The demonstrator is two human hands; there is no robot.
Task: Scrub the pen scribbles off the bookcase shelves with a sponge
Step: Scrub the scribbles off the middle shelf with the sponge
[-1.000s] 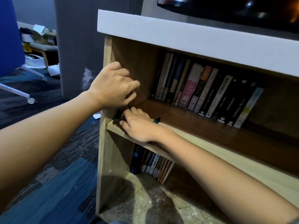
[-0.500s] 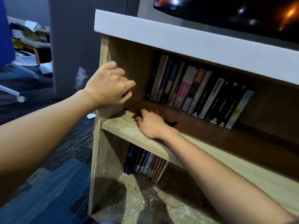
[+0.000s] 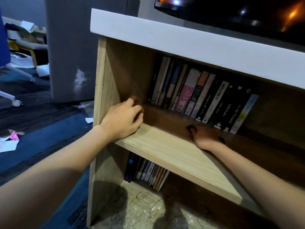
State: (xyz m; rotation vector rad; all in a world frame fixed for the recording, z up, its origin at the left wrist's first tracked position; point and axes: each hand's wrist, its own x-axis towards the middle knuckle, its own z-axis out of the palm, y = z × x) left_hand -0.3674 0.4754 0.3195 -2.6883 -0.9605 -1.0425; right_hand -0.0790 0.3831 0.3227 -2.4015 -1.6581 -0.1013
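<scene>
The wooden bookcase (image 3: 100, 83) has a middle shelf (image 3: 165, 146) of pale wood, dark in shadow further in. My right hand (image 3: 206, 136) lies palm down on that shelf in the shadow, just in front of the row of books (image 3: 198, 96). It grips a dark sponge (image 3: 222, 140), of which only small bits stick out at either side. My left hand (image 3: 122, 119) sits at the shelf's left front corner against the side panel, fingers curled, nothing in it. Pen scribbles (image 3: 145, 207) cover the bottom shelf.
A thick white top (image 3: 181, 40) caps the bookcase, with a dark screen (image 3: 239, 12) above it. More books (image 3: 146, 171) stand on the bottom shelf. Paper scraps (image 3: 9, 142) litter the blue carpet on the left, beside a grey panel (image 3: 71, 47) and chair legs.
My right hand slid the sponge from the shelf's left front corner rightward and deeper into the shadow. My left hand dropped from the side panel's edge to the shelf corner.
</scene>
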